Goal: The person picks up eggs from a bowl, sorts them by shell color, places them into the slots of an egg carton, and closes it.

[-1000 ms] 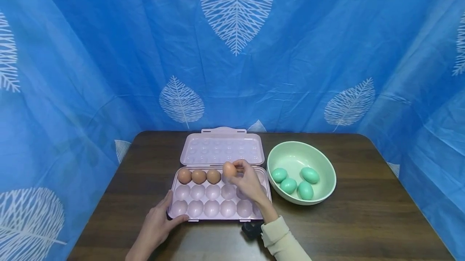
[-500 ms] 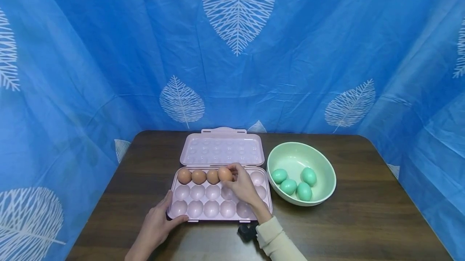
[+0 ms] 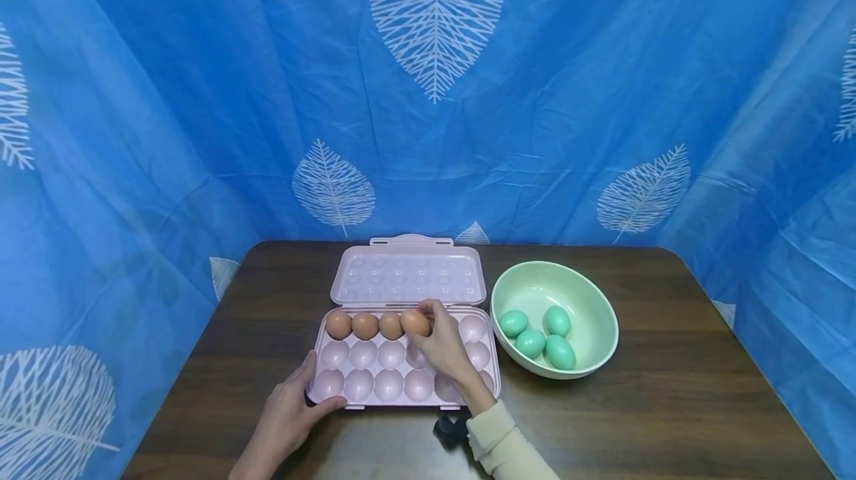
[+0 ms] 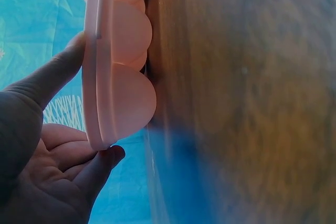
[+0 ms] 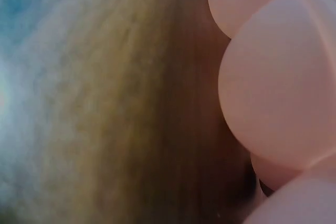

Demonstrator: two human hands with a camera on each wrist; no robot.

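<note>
Desk (image 3: 675,368) carries open tray (image 3: 388,385) and, just right of it, bowl (image 3: 591,324); left hand (image 3: 287,407) grips tray's near left corner, right hand (image 3: 446,342) pinches brown egg (image 3: 414,322) at far row, beside three others (image 3: 365,326).

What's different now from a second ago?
The person's right hand has moved a smooth brown egg slightly left and down, beside three other brown eggs in the pale-pink plastic egg tray's back row, and still holds it. In the round mint-green bowl, one glossy green egg has shifted left. The left hand still grips the tray's near-left corner.
</note>
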